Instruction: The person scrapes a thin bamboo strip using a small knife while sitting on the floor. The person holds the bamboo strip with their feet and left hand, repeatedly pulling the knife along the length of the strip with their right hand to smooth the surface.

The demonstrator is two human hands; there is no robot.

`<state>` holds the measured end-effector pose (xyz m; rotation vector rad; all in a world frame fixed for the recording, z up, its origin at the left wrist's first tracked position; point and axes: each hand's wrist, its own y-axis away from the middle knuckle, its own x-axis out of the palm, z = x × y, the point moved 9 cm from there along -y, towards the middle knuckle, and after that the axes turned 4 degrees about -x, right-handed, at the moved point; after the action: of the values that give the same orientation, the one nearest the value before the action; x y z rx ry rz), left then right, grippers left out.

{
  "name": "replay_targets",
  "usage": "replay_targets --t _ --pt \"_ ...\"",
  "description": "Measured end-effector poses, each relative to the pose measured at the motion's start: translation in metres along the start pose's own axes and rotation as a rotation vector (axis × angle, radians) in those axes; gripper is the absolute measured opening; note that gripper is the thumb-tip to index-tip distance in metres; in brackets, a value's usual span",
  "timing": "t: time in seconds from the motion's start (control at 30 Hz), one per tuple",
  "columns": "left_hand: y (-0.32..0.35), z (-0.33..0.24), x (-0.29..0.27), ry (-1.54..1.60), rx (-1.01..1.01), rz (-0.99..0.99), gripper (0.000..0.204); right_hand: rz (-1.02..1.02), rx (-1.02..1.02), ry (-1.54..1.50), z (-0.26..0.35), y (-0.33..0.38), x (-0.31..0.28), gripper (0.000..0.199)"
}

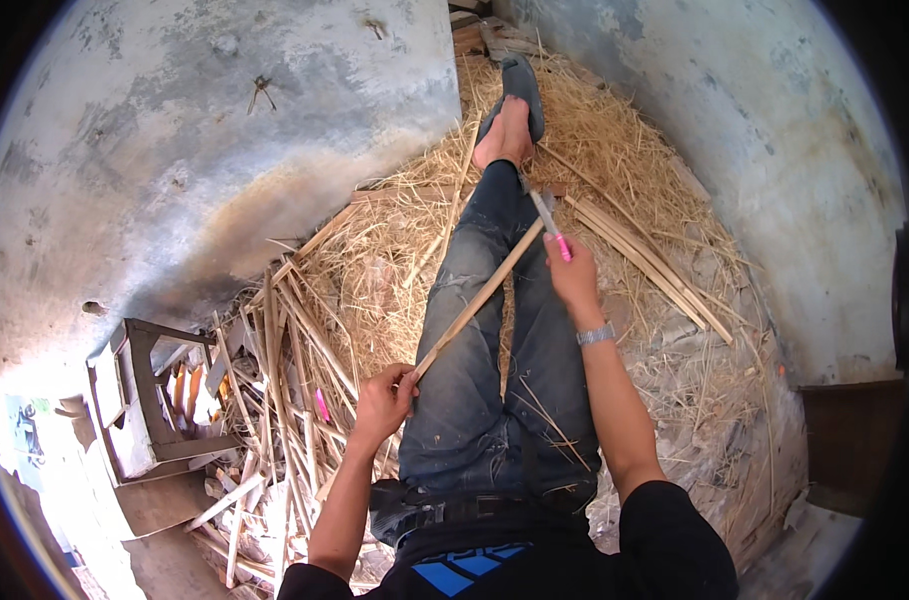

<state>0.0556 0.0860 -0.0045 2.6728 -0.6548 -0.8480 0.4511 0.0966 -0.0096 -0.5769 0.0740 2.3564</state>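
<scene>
My left hand point(382, 402) pinches the near end of a long, flat bamboo strip point(479, 297). The strip slants away to the right across my thighs. In my right hand point(572, 272) is a knife with a pink handle point(560, 246), my fingers closed round it. Its pale blade point(543, 211) points away from me, close beside the far end of the strip; whether the two touch I cannot tell. My legs in dark, dusty trousers point(454, 350) stretch out ahead under the strip.
Straw and shavings point(584, 110) cover the floor around my sandalled foot point(510, 130). Several split strips point(654, 265) lie at the right. A heap of sticks point(284, 380) and a wooden frame point(164, 400) stand at the left. Stained walls point(224, 110) rise on both sides.
</scene>
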Motion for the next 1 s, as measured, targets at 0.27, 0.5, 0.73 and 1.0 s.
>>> replay_targets --t 0.27,0.5,0.73,1.0 --pt "-0.001 -0.006 0.005 -0.108 0.053 -0.252 0.02 0.379 -0.242 0.094 0.064 0.112 0.063 0.037" --pt "-0.004 -0.02 0.009 -0.224 0.111 -0.266 0.021 0.648 -0.242 0.377 0.065 0.127 0.084 0.052" --pt "-0.002 -0.026 0.012 -0.197 0.151 -0.26 0.019 0.681 -0.296 0.493 0.054 0.128 0.097 0.063" --pt "0.026 -0.016 0.001 -0.163 0.184 -0.257 0.018 0.62 -0.494 0.585 0.048 0.107 0.095 0.061"
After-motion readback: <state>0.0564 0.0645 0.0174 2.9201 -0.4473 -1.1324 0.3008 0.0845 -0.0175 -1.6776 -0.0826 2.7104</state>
